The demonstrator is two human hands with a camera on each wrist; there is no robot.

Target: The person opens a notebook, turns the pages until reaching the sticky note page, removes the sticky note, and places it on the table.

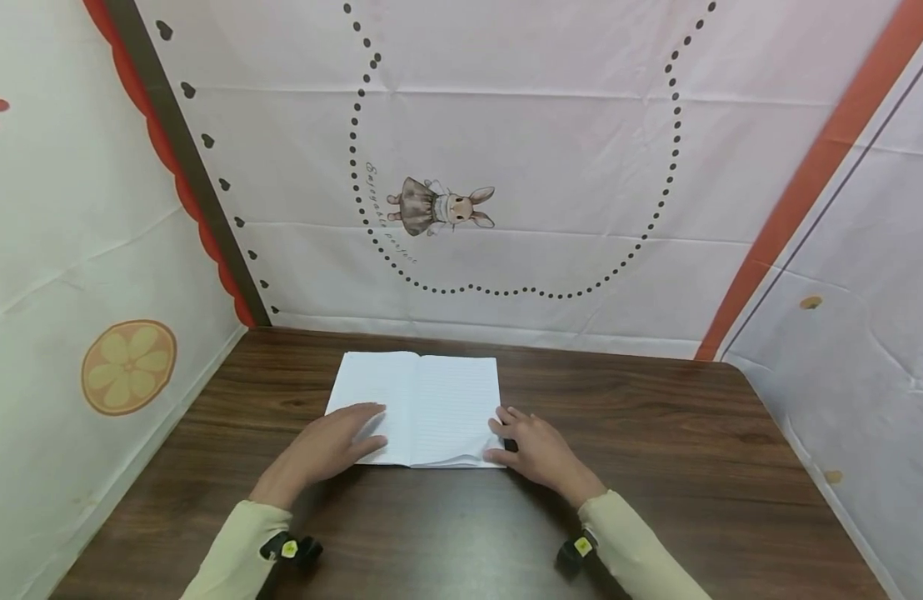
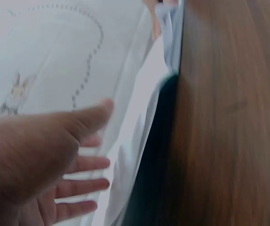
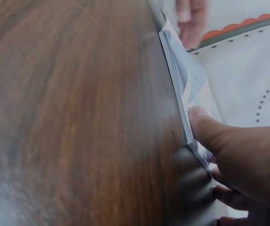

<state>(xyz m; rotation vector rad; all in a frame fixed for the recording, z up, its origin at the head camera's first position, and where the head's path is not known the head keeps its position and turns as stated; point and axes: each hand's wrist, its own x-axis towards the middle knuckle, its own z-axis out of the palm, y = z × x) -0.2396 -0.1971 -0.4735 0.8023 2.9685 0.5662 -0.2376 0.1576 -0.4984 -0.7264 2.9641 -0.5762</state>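
An open notebook [image 1: 454, 400] with white ruled pages lies on the wooden table. Over the lower part of its left page, my left hand [image 1: 330, 442] has fingers and thumb spread; in the left wrist view this hand [image 2: 45, 165] holds nothing. At the lower right corner, my right hand [image 1: 540, 450] touches the notebook. The right wrist view shows the thumb of this right hand [image 3: 252, 160] resting on the pages [image 3: 196, 77], with its fingers along the side edge. Near that thumb the page bulges up a little. The fingers' undersides are partly hidden.
A dark brown wooden table [image 1: 641, 467] carries the notebook. Behind it rises a white printed cloth [image 1: 544, 192] with a rabbit figure [image 1: 439, 206], and similar cloth stands at both sides. Each wrist wears a small black camera [image 1: 289, 548].
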